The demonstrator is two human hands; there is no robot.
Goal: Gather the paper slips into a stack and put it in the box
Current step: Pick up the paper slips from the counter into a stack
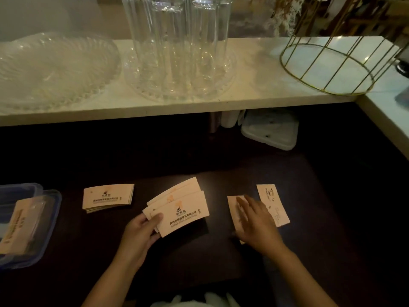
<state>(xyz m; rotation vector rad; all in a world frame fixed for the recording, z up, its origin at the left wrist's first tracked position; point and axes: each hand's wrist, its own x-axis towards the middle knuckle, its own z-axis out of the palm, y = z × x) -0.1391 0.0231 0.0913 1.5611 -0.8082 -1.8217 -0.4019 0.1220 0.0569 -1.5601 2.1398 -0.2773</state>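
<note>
A fanned bundle of printed paper slips (pixel 177 207) is pinched at its lower left corner by the left hand (pixel 141 229), thumb on top and fingers curled beneath, held just above the dark tabletop (pixel 221 258). At 3 o'clock from this bundle, the right hand (pixel 254 220) is laid flat with fingers extended and relaxed on a blank-faced slip (pixel 233 207); nothing is grasped by it, though motion blur softens the fingertips. Just beside that hand, at its 2 o'clock, another printed slip (pixel 273 204) is seen lying on the table. A squared stack of slips (pixel 108 197) rests at 10 o'clock from the held bundle, well apart from it. At the far 9 o'clock edge, a clear blue-tinted plastic box (pixel 46 235) is found, with more slips (pixel 20 224) already inside. At 12 o'clock, a pale raised counter (pixel 254 94) carries a glass platter (pixel 55 69), upturned glass tumblers (pixel 174 41) on a glass tray and a gold wire basket (pixel 332 63). Under its ledge a white container lid (pixel 270 131) is partly hidden.
</note>
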